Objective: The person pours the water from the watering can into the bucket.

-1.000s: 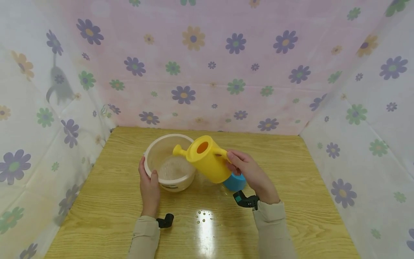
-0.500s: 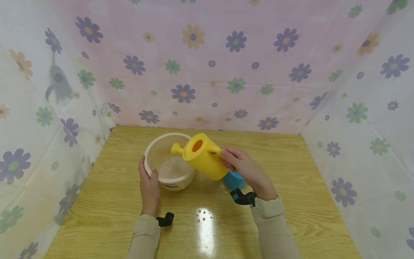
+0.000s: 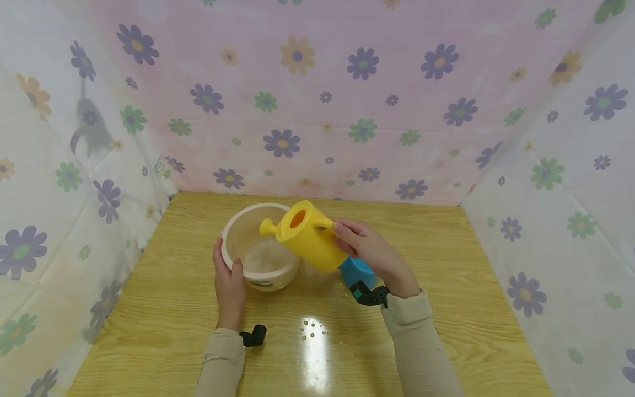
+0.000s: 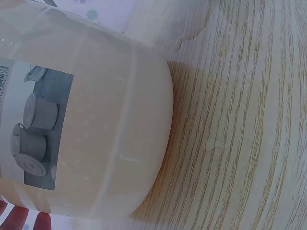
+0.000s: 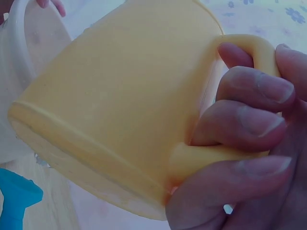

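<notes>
My right hand grips the handle of a yellow watering can, its fingers curled through the loop in the right wrist view. The can leans left, with its round spout head over the inside of a cream plastic basin. Water lies rippled in the basin's bottom. At the basin's near left rim my left hand holds on, thumb over the rim and fingers outside. In the left wrist view the basin's side bears a picture label, with fingertips against the wall.
A blue plastic object stands on the wooden table behind the can, partly hidden; the right wrist view shows its flared blue end. Several small drops lie near the front. Flowered cloth walls enclose the table's back and sides.
My right hand has moved the watering can slightly left and away from me, its spout head further over the basin. The left hand and basin have stayed put.
</notes>
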`<state>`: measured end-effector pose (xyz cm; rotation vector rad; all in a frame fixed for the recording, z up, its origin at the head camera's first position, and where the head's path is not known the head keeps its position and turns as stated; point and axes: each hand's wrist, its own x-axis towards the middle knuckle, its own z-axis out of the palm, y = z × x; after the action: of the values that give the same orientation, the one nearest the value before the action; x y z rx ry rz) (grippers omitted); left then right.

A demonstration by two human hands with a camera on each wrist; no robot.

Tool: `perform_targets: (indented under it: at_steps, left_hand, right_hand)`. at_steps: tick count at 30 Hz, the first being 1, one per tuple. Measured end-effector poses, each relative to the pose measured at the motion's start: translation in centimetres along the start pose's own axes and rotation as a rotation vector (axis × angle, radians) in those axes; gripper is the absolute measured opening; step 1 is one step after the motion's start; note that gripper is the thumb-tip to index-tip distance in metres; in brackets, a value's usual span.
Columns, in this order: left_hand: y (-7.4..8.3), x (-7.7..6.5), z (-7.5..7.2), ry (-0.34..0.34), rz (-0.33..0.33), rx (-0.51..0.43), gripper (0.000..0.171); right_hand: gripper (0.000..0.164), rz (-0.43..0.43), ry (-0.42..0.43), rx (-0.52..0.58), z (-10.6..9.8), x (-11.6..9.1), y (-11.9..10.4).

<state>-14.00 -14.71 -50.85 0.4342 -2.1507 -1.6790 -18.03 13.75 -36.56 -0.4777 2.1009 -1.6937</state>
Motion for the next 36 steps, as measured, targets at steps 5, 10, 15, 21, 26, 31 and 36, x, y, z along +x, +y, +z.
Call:
perform_targets:
  at_steps: [5,10,15,21,26,31,36]
  left_hand:
    - [-0.1,0.1,0.0,-0.002,0.01,0.006,0.057]
    - [-0.1,0.1,-0.1,0.0,0.011,0.01,0.057]
    - [-0.1,0.1,-0.1,0.001,0.01,0.009,0.057]
    - [-0.2,0.1,-0.1,-0.006,0.007,0.002,0.057]
    - [-0.4,0.2,-0.1,-0.012,0.001,0.004,0.058]
    - [-0.4,0.3,-0.1,-0.015,0.004,-0.002,0.057]
    - [-0.4,0.2,-0.1,-0.015,0.005,-0.008,0.057]
  right_hand:
    - [0.043,-0.002,-0.01,-0.013,0.0,0.2,-0.2]
    - [0.041,-0.009,-0.03,-0.009,-0.1,0.4,-0.1]
    - [0.037,-0.025,-0.052,-0.005,-0.3,0.6,-0.4]
    - [0.033,-0.011,-0.051,0.016,0.0,0.4,-1.7]
    - [0.033,0.001,-0.045,0.037,-0.1,0.7,-1.1]
    - [0.038,-0.01,-0.041,0.033,-0.2,1.1,-0.4]
    - [0.044,-0.018,-0.024,0.029,0.0,1.1,-0.4]
